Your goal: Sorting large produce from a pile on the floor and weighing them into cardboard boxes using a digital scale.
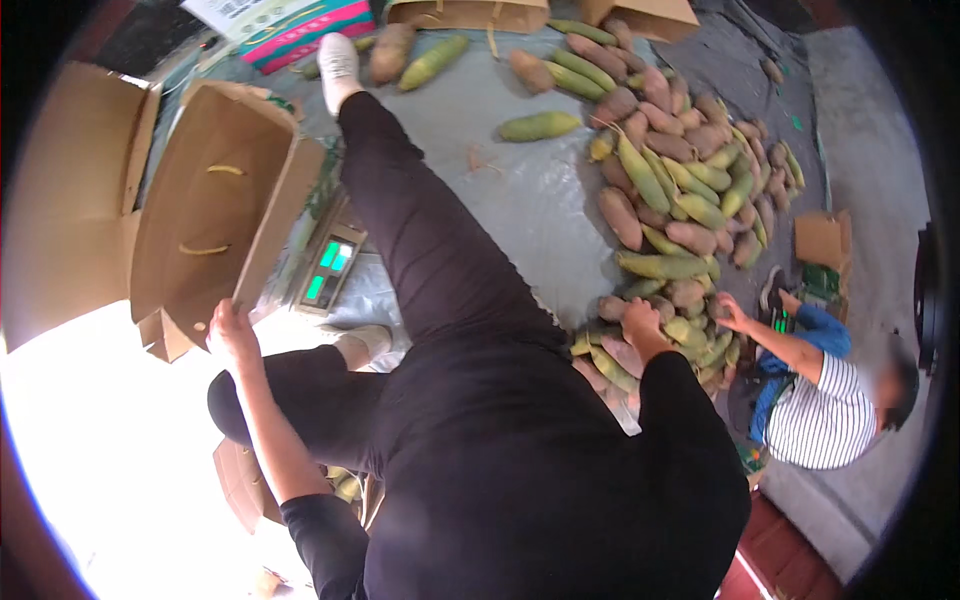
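My left hand (233,340) is closed on the near rim of an open cardboard box (215,190), which is tilted toward me and has two yellow cord handles inside. On my right, my right hand (641,318) reaches into the near end of a large pile, its fingers curled down among the roots; what they grip is hidden. Long green radishes (645,180) and reddish-brown roots (620,217) make up the pile. Beside my right fingers lies a brown root (611,308).
A scale (330,265) with lit green displays stands by the box. A co-worker in a striped shirt (822,415) reaches into the pile from the right. A loose green radish (540,126) lies on the grey sheet (470,130). More cartons (470,15) stand at the far edge.
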`<state>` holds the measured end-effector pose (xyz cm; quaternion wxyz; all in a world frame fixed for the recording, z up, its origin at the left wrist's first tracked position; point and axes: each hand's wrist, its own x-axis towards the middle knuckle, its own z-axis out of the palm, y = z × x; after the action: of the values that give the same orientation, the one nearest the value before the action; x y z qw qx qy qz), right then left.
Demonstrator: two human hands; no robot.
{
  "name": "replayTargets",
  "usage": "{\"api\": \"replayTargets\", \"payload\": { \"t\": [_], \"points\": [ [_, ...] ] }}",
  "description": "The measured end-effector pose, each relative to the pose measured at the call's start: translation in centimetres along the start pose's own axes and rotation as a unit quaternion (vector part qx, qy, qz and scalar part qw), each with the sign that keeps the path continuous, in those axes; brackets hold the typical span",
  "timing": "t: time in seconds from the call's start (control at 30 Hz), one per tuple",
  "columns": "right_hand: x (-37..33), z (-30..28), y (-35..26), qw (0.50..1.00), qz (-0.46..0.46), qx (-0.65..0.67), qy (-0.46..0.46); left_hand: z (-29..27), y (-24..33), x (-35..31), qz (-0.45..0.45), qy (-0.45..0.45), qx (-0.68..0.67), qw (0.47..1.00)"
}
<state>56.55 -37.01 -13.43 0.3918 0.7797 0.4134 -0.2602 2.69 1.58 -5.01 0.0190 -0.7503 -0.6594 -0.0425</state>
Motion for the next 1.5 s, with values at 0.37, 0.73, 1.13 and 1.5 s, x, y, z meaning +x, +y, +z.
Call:
{"api": "replayTargets", "payload": {
  "t": [0.37, 0.73, 1.13, 1.5],
  "points": [
    [7.5, -9.3, -3.9, 0.857, -0.148, 0.377, 0.320, -3.1, -2.1, -2.8, -0.065, -0.005, 0.001, 0.998],
    [-4.8, -39.2, -16.3, 0.544, -0.428, 0.614, 0.380, -4.0, -3.0, -3.7, -0.083, -0.005, 0.002, 0.997],
    [-8.2, -46.1, -35.0, 0.467, -0.575, 0.606, 0.290, -3.6, -2.6, -3.1, -0.055, -0.001, -0.004, 0.998],
    [1.4, -39.2, -28.8, 0.516, -0.392, 0.628, 0.430, -2.0, -3.8, -3.1, -0.039, -0.019, -0.016, 0.999]
  ]
}}
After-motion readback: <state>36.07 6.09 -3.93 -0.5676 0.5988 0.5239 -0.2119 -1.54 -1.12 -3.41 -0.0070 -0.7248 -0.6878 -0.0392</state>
